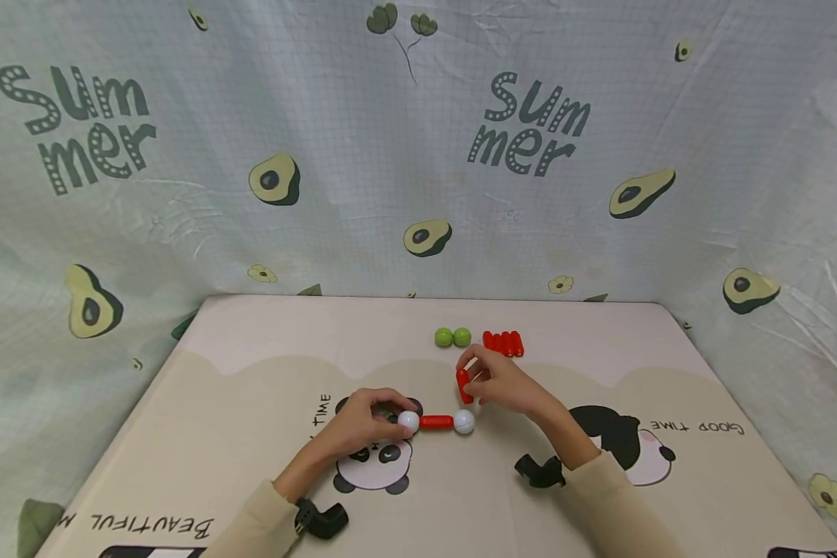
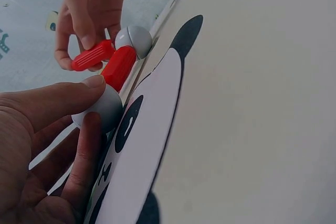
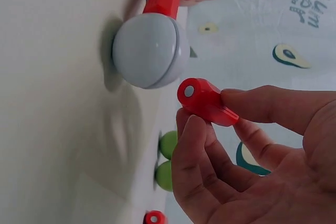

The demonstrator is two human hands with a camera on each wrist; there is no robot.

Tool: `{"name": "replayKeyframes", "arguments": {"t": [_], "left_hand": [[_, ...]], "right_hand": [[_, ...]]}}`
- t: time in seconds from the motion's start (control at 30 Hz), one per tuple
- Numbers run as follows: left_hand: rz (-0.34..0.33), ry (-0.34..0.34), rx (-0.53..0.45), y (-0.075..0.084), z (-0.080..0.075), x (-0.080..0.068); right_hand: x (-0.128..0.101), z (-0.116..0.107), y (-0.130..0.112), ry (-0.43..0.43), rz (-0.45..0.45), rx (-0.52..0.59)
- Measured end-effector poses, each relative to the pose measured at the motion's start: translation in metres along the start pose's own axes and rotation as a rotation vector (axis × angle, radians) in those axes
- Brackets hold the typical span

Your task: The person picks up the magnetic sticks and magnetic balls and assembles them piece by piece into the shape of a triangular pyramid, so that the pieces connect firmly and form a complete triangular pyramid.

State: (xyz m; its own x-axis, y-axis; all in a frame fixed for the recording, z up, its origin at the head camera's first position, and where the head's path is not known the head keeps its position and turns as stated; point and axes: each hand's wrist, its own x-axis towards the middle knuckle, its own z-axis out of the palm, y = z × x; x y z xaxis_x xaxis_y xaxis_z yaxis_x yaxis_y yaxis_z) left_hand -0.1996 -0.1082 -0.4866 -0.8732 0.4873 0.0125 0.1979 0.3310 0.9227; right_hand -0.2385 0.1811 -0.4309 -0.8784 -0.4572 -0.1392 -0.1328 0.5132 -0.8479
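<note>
A little dumbbell lies near the middle of the table [image 1: 251, 364]: a short ribbed red rod [image 1: 436, 421] joining two glossy white balls, the left white ball [image 1: 408, 421] and the right white ball [image 1: 463, 421]. It sits flat on the mat, just above a printed panda face. The right wrist view shows the right ball as two half-shells with a seam round it.

The left hand [image 1: 363, 426] comes in from 7 o'clock, palm down, and pinches the left white ball between thumb and fingertips, steadying it against the mat.

The right hand [image 1: 505, 384] comes in from 4 o'clock and pinches a loose red rod [image 1: 463, 385] between thumb and curled forefinger. That rod stands nearly upright, its lower end just above the right white ball, at about 12 o'clock from it; the right wrist view shows a small gap between them and a silvery disc in the rod's end face.

Further back, at 12 o'clock from the hands, two green balls [image 1: 452, 337] sit side by side, touching, with a row of spare red rods [image 1: 503, 343] just to their right
</note>
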Motion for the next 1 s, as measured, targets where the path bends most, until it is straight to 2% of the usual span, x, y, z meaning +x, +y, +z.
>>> {"name": "replayKeyframes", "arguments": {"t": [0.47, 0.7, 1.0], "left_hand": [[0.002, -0.003, -0.006, -0.001, 0.001, 0.001], [0.001, 0.002, -0.012, -0.002, 0.000, 0.001], [-0.005, 0.016, 0.021, -0.001, 0.001, 0.001]], "right_hand": [[0.001, 0.013, 0.002, -0.019, -0.023, 0.003], [0.003, 0.016, 0.003, -0.038, -0.032, -0.055], [0.004, 0.016, 0.009, -0.049, 0.000, -0.063]]}}
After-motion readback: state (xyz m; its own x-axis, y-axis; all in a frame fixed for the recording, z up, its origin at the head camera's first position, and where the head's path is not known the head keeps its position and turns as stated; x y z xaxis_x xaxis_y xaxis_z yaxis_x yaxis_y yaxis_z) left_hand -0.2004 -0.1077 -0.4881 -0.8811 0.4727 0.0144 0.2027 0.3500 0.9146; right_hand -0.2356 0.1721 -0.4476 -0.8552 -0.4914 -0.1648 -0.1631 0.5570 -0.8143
